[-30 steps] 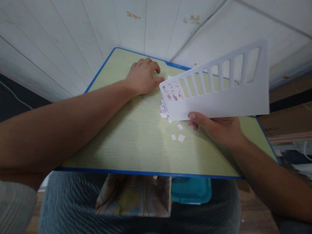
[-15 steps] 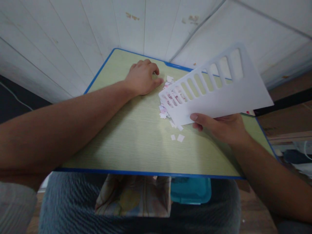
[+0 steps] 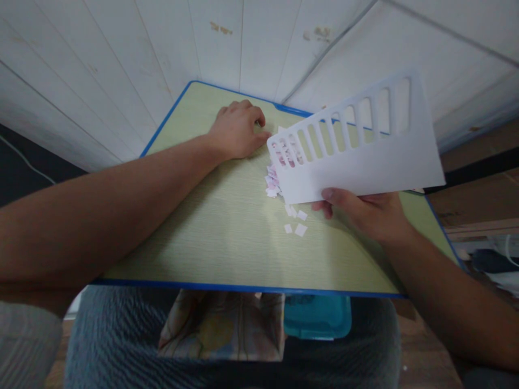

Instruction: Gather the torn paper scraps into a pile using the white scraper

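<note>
My right hand point(image 3: 367, 210) grips the lower edge of a white slotted sheet point(image 3: 377, 167), thumb on the near face and fingers behind. The stiff sheet has a row of rounded cut-outs that grow larger toward the right, and it is held tilted above the table. Beneath its left end lies a heap of small white and pinkish paper pieces point(image 3: 272, 183), seen partly through the slots. My left hand point(image 3: 239, 128) rests on the table just left of the heap, fingers loosely curled and thumb apart, with nothing visible in it.
The pale green table point(image 3: 203, 232) has a blue edge and stands against a white plank wall point(image 3: 162, 43). Below its front edge, a patterned fabric-like container point(image 3: 223, 332) and a teal plastic box point(image 3: 318, 319) sit by the lap. Cardboard boxes point(image 3: 478, 208) stand at the right.
The slotted sheet has turned slightly clockwise, its right end lower and its left end shifted a little right. My left hand stays in place.
</note>
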